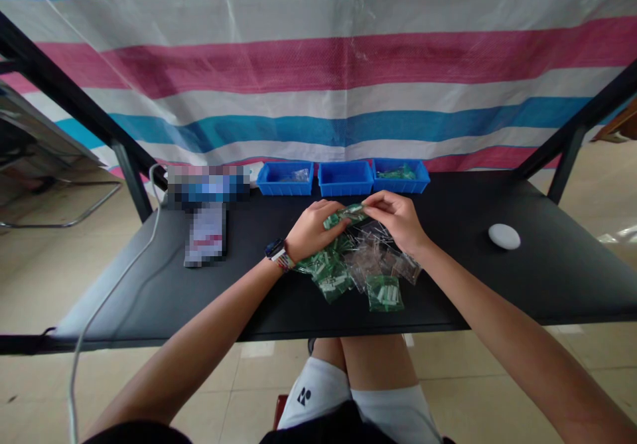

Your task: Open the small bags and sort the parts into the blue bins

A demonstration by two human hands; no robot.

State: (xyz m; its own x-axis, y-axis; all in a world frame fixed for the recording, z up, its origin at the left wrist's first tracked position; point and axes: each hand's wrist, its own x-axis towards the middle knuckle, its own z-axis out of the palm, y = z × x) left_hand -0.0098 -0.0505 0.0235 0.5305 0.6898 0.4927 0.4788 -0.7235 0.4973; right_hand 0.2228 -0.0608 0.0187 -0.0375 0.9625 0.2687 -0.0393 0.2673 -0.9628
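My left hand (318, 227) is closed on a small green plastic bag (344, 216) with light pieces inside, held above the table. At the bag's right end, the thumb and forefinger of my right hand (395, 217) pinch its edge. Beneath both hands lies a pile of small bags. Green bags with white cylindrical pieces (332, 279) form its left part, and clear bags with thin brownish or metallic pieces (372, 258) its right part. One green bag (385, 294) lies at the front of the pile, several white cylinders showing through it.
Three blue bins stand along the back: the left bin (285, 188) holds clear bags, the middle bin (345, 182) shows a bare inside, the right bin (401, 184) holds green bags. A white rounded object (504, 236) lies right. A white cable (112, 291) crosses the left side, near blurred items (206, 231).
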